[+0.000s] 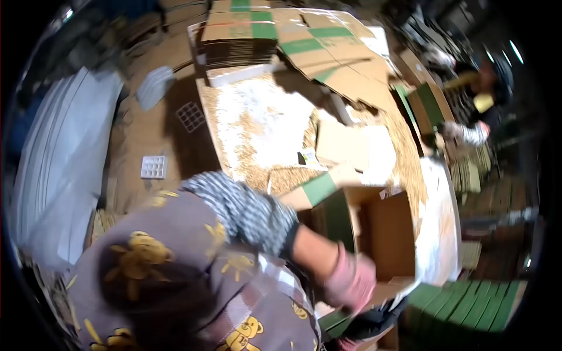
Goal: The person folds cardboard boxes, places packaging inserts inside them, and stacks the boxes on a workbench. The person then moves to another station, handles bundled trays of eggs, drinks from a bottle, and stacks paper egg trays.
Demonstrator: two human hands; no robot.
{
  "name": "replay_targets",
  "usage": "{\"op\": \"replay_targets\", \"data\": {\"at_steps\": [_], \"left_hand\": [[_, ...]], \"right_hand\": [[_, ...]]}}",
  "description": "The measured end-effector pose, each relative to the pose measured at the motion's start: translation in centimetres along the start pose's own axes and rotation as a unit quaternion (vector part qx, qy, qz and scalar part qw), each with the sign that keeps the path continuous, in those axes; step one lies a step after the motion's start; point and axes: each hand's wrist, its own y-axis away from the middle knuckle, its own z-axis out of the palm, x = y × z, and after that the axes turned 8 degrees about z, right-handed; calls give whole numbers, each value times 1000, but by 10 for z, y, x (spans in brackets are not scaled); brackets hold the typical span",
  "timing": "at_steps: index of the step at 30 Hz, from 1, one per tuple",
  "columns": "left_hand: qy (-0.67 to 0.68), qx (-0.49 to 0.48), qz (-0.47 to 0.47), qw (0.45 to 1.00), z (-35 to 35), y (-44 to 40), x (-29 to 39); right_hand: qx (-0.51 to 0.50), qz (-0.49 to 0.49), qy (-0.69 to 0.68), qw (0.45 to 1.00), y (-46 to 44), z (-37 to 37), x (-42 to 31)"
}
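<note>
My left hand [351, 284], in a pink glove, is blurred by motion at the near side of an open cardboard box [383, 234]. Its fingers are smeared, so their grip does not show. The box has a green band outside and a bare brown inside. A blue-and-white checked sleeve [243, 207] covers my left forearm, with bare wrist above the glove. At the bottom edge only a pink scrap of my right hand [348, 344] shows, beside dark cloth [380, 320]; its fingers are hidden.
Flattened cartons [336, 55] and a strapped carton stack [239, 38] lie on the worktable [257, 105]. More green-banded cartons [468, 304] stand lower right. A co-worker's gloved hand [468, 134] is by another box [430, 108]. White sheets [64, 169] and a white tray [153, 167] are at left.
</note>
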Motion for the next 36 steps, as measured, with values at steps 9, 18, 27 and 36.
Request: {"op": "replay_targets", "data": {"at_steps": [9, 18, 27, 36], "left_hand": [[-44, 515, -429, 741, -93, 239, -27], [-162, 329, -905, 215, -99, 670, -38], [-231, 56, -870, 432, -87, 625, -55], [-193, 37, -882, 429, -32, 525, -35]], "right_hand": [[87, 96, 259, 957, -45, 72, -7], [35, 177, 385, 905, -77, 103, -24], [7, 239, 421, 875, -88, 104, -7], [-53, 161, 442, 881, -85, 107, -23]]}}
